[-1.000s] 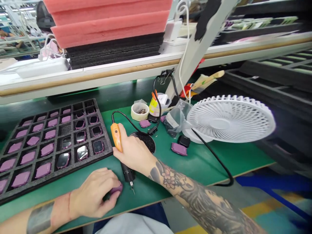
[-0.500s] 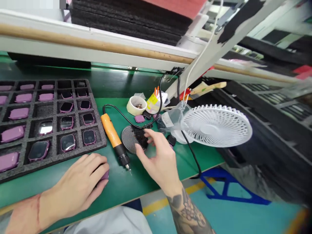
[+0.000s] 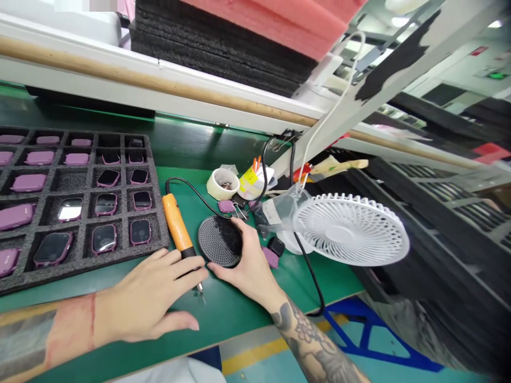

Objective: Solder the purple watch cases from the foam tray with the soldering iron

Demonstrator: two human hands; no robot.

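Observation:
My left hand (image 3: 159, 295) lies palm down with fingers stretched out and thumb apart. Its fingertips rest on the black front part of an orange electric screwdriver (image 3: 178, 223), whose bit points toward the bench's front edge. No object shows in that hand; the space beneath the palm is hidden. With thumb and fingers, my right hand (image 3: 253, 266) grips the rim of a round perforated screw tray (image 3: 209, 242). Small black pieces, too tiny to make out singly, cover its right side. Purple-framed smartwatches (image 3: 104, 238) and purple cases sit in a black foam tray (image 3: 80, 266) at left.
Behind the screw tray stand a tape roll (image 3: 222, 183) with small parts inside and a cup (image 3: 253, 183) holding orange-tipped tools. A white fan (image 3: 351, 229) occupies the right side. A black cable (image 3: 311, 276) hangs past it. Small purple pieces (image 3: 270, 257) lie nearby.
My left hand has moved right onto the screwdriver, and the purple watch piece under its fingers is out of sight. My right hand has closed on the screw tray's rim. The view has shifted slightly.

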